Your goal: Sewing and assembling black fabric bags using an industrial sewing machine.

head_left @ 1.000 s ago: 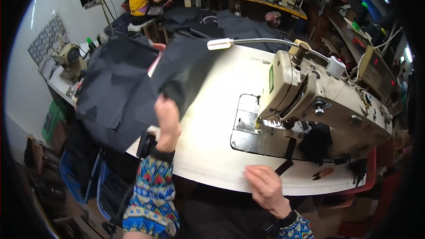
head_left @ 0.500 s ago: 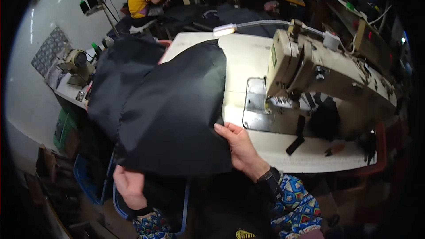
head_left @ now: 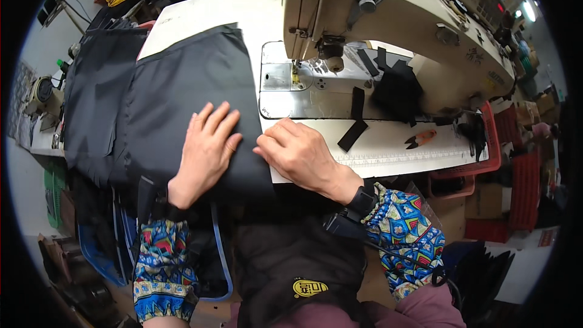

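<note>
Compared with the preceding frame, the black fabric panel [head_left: 188, 79] has been lowered: both hands held it raised at its near edge and side; it now lies flatter on the white bench [head_left: 206, 12], left of the metal needle plate [head_left: 285, 100] and apart from the needle. The left hand [head_left: 205, 149] has moved from the near left corner to the upper face and rests palm down, fingers slightly parted, gripping nothing. The right hand [head_left: 306, 155] remains at the panel's right edge, fingers curled, thumb and forefinger close together; whether cloth is pinched between them cannot be determined.

Markings: a yellow printed emblem is on the wearer's dark apron [head_left: 297, 267]; lettering appears on the arm of the sewing machine [head_left: 413, 18]; graduated scale marks [head_left: 395, 161] run along the front of the bench.

Materials: the panel is smooth, faintly glossy woven cloth, roughly four-sided, with a folded-looking far edge. Its left side adjoins further dark cloth [head_left: 97, 91]. The machine casing is cream-coloured, worn metal. Right of the needle plate are narrow black strips [head_left: 357, 118], a crumpled black bundle [head_left: 398, 88] and orange-handled snips [head_left: 421, 138]. Patterned sleeve covers [head_left: 164, 267] are gathered at the wrists.
</note>
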The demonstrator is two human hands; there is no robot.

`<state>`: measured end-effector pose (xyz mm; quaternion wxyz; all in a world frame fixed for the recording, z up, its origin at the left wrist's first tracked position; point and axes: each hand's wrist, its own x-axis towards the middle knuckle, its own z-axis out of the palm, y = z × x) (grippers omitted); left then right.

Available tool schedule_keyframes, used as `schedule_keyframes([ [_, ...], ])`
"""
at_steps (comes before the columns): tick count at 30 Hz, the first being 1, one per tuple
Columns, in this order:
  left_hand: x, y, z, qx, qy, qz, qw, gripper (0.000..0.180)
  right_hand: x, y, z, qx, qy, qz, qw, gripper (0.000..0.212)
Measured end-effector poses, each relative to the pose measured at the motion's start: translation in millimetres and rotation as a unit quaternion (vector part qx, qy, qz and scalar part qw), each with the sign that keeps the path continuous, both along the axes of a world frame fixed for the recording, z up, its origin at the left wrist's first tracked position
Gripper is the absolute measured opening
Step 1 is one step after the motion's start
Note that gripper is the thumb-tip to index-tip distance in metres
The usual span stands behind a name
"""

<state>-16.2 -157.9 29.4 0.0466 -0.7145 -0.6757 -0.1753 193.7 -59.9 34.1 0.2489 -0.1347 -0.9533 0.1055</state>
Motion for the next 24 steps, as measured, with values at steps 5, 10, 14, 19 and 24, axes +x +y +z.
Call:
schedule_keyframes([
  [5,29,-9,35,-0.087,-0.1,-0.102,0.986,0.023,29,-18,-16,0.021,0.02,0.039,0.999,0.042],
  [10,24,61,6,0.071,-0.12,-0.069,0.988,0.036,45,-55,-8,-0.013,-0.011,0.039,0.999,0.039],
  [14,6,85,-1,0.133,-0.083,0.016,0.988,0.04,45,-71,9,-0.049,0.029,0.11,0.992,0.036],
  [19,19,103,-24,0.062,-0.357,-0.133,0.922,0.023,62,-28,6,-0.035,0.052,0.032,0.998,0.031],
  [24,32,78,-7,0.106,-0.146,-0.119,0.976,0.02,53,5,12,0.039,0.02,0.004,0.999,0.033],
])
